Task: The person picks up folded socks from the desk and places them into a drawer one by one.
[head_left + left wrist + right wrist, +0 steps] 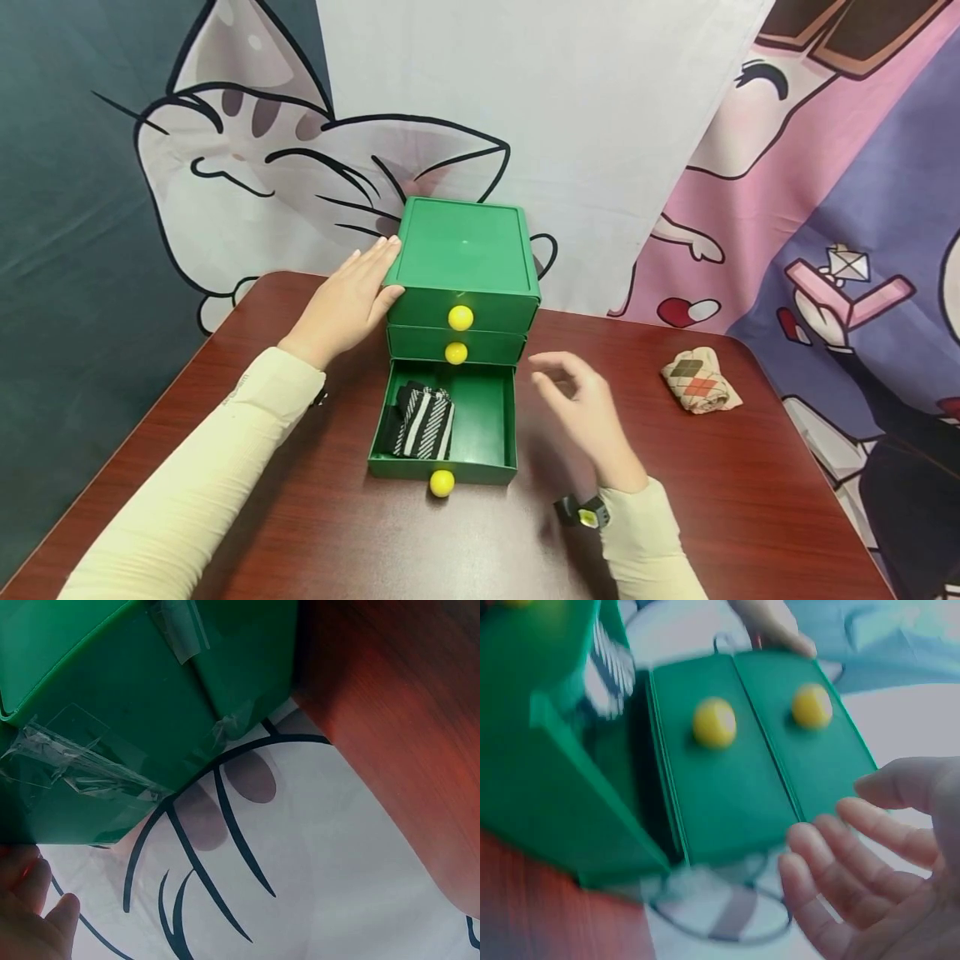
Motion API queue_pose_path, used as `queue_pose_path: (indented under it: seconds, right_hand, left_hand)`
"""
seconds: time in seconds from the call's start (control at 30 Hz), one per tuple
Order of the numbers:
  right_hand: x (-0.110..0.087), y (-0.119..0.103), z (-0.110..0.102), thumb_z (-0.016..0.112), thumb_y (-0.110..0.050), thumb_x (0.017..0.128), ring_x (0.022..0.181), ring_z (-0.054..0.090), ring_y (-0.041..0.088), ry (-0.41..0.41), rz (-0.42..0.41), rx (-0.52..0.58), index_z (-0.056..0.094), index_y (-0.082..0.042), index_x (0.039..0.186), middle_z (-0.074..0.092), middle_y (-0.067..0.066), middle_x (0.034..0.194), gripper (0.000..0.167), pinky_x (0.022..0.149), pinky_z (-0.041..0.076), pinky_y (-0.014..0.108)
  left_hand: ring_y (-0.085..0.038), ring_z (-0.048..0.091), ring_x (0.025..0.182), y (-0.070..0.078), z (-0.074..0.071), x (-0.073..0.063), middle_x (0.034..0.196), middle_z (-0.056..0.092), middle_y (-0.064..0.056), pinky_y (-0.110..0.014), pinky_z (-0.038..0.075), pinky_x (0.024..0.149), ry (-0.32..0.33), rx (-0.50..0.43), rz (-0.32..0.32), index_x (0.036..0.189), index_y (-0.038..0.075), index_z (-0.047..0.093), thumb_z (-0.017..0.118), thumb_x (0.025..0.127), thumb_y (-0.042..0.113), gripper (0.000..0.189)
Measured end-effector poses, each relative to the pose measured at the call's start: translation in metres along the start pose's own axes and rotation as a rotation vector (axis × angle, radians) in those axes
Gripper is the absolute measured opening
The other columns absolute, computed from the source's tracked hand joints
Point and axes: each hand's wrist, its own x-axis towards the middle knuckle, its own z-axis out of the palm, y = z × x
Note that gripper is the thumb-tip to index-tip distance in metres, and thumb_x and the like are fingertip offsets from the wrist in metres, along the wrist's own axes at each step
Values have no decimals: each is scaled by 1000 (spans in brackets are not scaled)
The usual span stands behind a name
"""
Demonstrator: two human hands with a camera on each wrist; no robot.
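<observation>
A green three-drawer cabinet [465,246] with yellow round knobs stands near the back edge of the table. Its bottom drawer [483,417] is pulled out, and a folded black-and-white striped sock-like cloth [426,425] lies in its left part. My left hand [347,296] rests against the cabinet's upper left side, fingers straight. To the right of the pulled-out drawer hovers my right hand [581,408], holding nothing, its fingers loosely bent. In the right wrist view the right hand [877,862] is beside the closed upper drawers, apart from their knobs [715,722].
A folded beige sock-like bundle with an argyle pattern [699,381] lies at the table's right. Behind the reddish-brown table [315,500] hangs a cartoon-printed cloth [585,150]. Clear tape [82,761] sticks to the cabinet's side.
</observation>
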Motion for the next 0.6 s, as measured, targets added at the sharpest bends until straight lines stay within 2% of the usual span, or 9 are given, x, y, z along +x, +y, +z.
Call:
queue_pose_path:
  seconds: [0.13, 0.27, 0.47, 0.6]
  right_hand:
    - [-1, 16, -28, 68, -4, 97, 85, 68, 10, 119, -30, -23, 74, -3, 112, 74, 15, 99, 16, 75, 56, 16]
    - [2, 37, -56, 65, 1, 96, 79, 67, 0, 225, -18, -56, 73, 1, 108, 72, 21, 94, 14, 73, 56, 13]
    - [7, 74, -99, 64, -4, 97, 84, 57, -13, 316, 19, -320, 73, -1, 109, 72, 15, 103, 15, 74, 45, 7]
    - [13, 93, -126, 60, -8, 97, 79, 50, -21, 312, 87, -428, 72, -3, 113, 69, 15, 109, 21, 71, 42, 4]
  left_hand:
    - [-34, 29, 151, 0, 0, 0, 162, 33, -17, -49, 18, 125, -2, -3, -3, 158, -2, 29, 50, 108, 31, 63]
    - [-33, 28, 151, 1, -2, 0, 163, 33, -16, -48, 17, 125, -8, -6, -4, 158, -1, 30, 49, 108, 32, 63]
    - [-34, 28, 151, 0, 0, 0, 162, 33, -17, -49, 18, 125, -12, 0, 2, 158, -2, 29, 49, 108, 33, 63]
    - [-33, 29, 151, 0, -1, 0, 162, 33, -16, -49, 18, 125, -6, 2, 6, 158, -1, 30, 50, 108, 32, 63]
